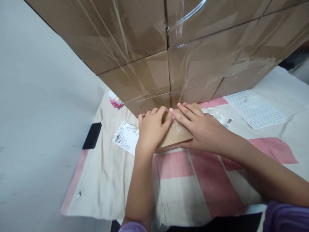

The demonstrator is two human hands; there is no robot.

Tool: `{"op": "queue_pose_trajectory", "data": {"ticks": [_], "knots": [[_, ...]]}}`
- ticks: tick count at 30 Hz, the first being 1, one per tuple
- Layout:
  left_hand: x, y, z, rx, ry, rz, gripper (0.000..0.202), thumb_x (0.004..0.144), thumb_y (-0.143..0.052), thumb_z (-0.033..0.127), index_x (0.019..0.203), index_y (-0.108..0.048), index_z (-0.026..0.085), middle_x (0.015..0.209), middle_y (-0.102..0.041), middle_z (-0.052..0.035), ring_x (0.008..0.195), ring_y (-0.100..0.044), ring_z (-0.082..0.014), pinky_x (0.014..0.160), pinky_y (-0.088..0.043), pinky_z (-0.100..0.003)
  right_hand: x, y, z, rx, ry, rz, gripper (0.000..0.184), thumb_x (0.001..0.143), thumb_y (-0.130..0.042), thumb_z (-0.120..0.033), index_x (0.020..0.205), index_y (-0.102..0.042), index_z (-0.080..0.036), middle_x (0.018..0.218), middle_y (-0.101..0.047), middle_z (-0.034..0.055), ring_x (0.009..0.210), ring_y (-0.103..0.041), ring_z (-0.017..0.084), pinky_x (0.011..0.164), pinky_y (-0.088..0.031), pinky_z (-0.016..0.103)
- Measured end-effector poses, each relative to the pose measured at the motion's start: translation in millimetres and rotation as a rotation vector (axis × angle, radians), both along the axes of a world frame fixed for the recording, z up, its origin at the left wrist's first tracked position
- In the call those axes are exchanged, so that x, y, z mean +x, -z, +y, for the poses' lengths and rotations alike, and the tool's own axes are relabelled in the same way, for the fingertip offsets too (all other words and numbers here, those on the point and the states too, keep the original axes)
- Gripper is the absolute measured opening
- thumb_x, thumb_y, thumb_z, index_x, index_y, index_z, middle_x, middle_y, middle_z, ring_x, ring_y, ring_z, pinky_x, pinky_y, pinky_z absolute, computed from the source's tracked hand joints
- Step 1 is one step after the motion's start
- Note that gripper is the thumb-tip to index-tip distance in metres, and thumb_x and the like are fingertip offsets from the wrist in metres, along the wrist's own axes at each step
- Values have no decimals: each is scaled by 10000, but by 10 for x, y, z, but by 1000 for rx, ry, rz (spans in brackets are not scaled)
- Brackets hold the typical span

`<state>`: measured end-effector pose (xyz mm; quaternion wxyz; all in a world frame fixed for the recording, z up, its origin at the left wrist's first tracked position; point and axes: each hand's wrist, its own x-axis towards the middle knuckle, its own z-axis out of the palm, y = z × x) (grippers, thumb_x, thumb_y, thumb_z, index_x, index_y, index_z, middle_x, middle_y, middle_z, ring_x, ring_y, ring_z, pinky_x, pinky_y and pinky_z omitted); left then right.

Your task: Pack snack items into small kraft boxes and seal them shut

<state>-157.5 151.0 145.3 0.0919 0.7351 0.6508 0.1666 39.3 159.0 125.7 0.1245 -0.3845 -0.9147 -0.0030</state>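
Observation:
A small flat brown cardboard box point(175, 137) lies on a cream and pink cloth point(176, 190), close against a big stack of cartons. My left hand point(151, 129) lies flat on the box's left part, fingers stretched forward. My right hand point(198, 127) presses flat on its right part, fingers together and pointing left, fingertips touching those of the left hand. A patch of clear tape shows on the box top between the hands. Neither hand grips anything.
A tall stack of brown cartons point(169, 48) wrapped in clear film fills the upper view. A black phone point(92, 135) lies at the cloth's left edge. Sticker sheets lie at left point(125, 137) and right point(256, 109). A pink-white object point(114, 100) sits beside the stack.

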Motion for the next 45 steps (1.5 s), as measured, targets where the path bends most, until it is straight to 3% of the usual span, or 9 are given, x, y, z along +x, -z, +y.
{"op": "queue_pose_trajectory", "data": {"ticks": [4, 10, 14, 18, 24, 30, 34, 41, 45], "knots": [[3, 13, 16, 51, -31, 0, 240, 1024, -480, 400, 1052, -695, 296, 1022, -742, -36, 1015, -660, -271, 932, -397, -446, 53, -25, 38, -42, -33, 11, 1077, 786, -781, -588, 1641, -219, -252, 1653, -321, 213, 1500, -338, 448, 994, -533, 617], [-24, 25, 6, 54, -49, -46, 293, 1024, -483, 409, 1091, -753, 316, 1068, -757, -33, 990, -673, -267, 857, -446, -404, 233, -214, -188, -98, -103, 0, 625, 888, -716, -395, 1484, -534, -338, 1626, -409, 124, 1505, -323, 461, 1093, -380, 738], [-42, 15, 4, 22, -32, -68, 304, 1024, -471, 403, 1121, -743, 311, 1126, -756, -30, 1060, -666, -272, 910, -451, -413, 191, -294, -397, -140, -174, 41, 537, 906, -692, -428, 1430, -590, -371, 1680, -321, 53, 1527, -285, 439, 1168, -281, 736], [-60, 21, -3, -15, 19, -56, 329, 1016, -458, 460, 1194, -703, 332, 1190, -749, -21, 1117, -651, -298, 950, -436, -460, 142, -268, -344, -144, -3, 128, 604, 919, -661, -505, 1485, -547, -326, 1723, -186, 76, 1553, -189, 465, 1169, -213, 768], [-65, 1, -1, -51, 2, -87, 359, 980, -476, 568, 1152, -701, 348, 1117, -768, -3, 1073, -660, -310, 967, -423, -490, 528, -365, -54, -497, -192, 461, 494, 1004, -401, -649, 1081, -793, -358, 1613, -448, -11, 1508, -362, 368, 1225, -257, 648], [-92, -94, 17, -171, -1, -127, 311, 961, -503, 579, 1014, -694, 340, 1035, -767, 22, 988, -669, -274, 933, -445, -442, 959, 210, 456, -290, 324, 930, 224, 919, -645, -425, 881, -759, -237, 1160, -747, 89, 1153, -667, 273, 1058, -470, 505], [-56, -95, -33, -171, 70, -106, 276, 958, -517, 557, 1011, -671, 334, 1042, -753, 21, 1029, -649, -284, 950, -441, -461, 1133, 680, 672, -307, 521, 944, 177, 853, -682, -374, 781, -727, -220, 985, -776, 106, 817, -691, 226, 788, -550, 407], [-293, -109, -372, -198, 173, -320, 408, 938, -570, 533, 1295, -590, 337, 1422, -606, -20, 1351, -522, -287, 1157, -371, -472, 860, 704, 448, 37, 165, 844, 154, 901, -572, -294, 781, -651, -240, 816, -720, 66, 811, -679, 249, 805, -532, 430], [-822, 109, -673, -62, -65, -532, 497, 934, -565, 551, 1359, -544, 293, 1490, -545, -75, 1415, -475, -292, 1191, -363, -458, 688, 714, 336, 9, -34, 763, 194, 928, -532, -321, 792, -641, -237, 771, -682, 66, 759, -650, 241, 752, -513, 408]]}}
